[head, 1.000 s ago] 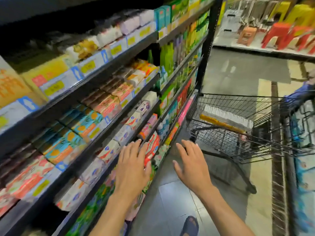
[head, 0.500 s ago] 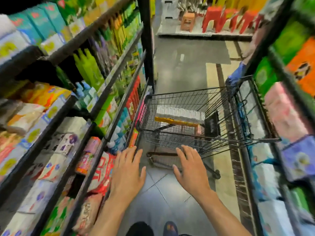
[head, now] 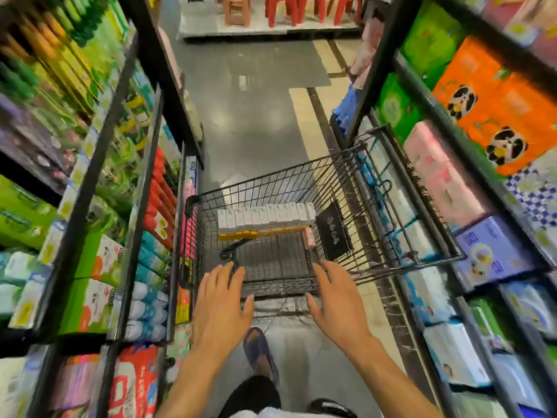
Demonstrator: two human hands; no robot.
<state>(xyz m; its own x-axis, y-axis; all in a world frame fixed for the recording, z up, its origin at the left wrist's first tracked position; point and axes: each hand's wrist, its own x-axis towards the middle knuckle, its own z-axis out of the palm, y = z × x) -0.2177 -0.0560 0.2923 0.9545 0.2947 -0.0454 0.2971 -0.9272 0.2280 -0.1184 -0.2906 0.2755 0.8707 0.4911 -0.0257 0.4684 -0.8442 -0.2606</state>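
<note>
A black wire shopping cart stands in the aisle straight ahead of me. Inside it lie a row of white boxes on a yellow pack, and a black bag leans at the right side. My left hand and my right hand are stretched out, palms down, fingers straight and spread, just over the cart's near end. Neither hand holds anything; whether the fingertips touch the cart I cannot tell.
Black shelving full of packaged goods lines the left; another rack with tissue packs lines the right, close to the cart. Grey tiled floor runs ahead to a platform with red plastic stools. My sandalled foot is below.
The view has swung from the left shelves to face down the aisle. The cart now sits centred ahead, and both hands have come forward over its near end.
</note>
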